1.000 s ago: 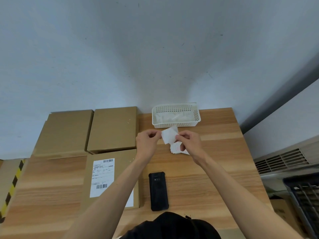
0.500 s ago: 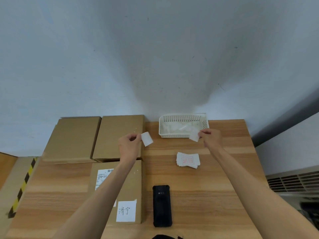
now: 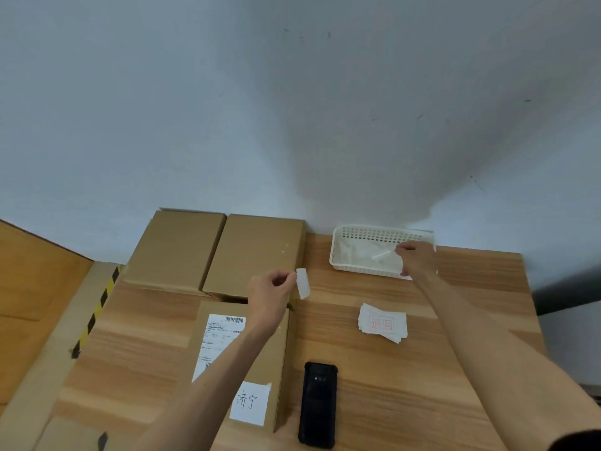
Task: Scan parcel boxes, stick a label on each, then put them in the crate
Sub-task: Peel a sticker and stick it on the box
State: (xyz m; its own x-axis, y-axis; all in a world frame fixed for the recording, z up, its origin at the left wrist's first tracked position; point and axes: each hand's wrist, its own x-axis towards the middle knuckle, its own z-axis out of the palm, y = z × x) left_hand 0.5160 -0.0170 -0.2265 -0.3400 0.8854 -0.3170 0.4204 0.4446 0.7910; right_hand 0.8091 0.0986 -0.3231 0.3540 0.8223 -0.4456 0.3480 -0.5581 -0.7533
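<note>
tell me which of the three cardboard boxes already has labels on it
The nearest box, under the left forearm: its top carries a printed shipping label and a handwritten white sticker. The two boxes by the wall have plain tops.

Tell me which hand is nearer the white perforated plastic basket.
Right. The right hand reaches over the white perforated plastic basket; the left hand is off to its left.

Wood table (image 3: 422, 385), grey wall (image 3: 292, 109)
</note>
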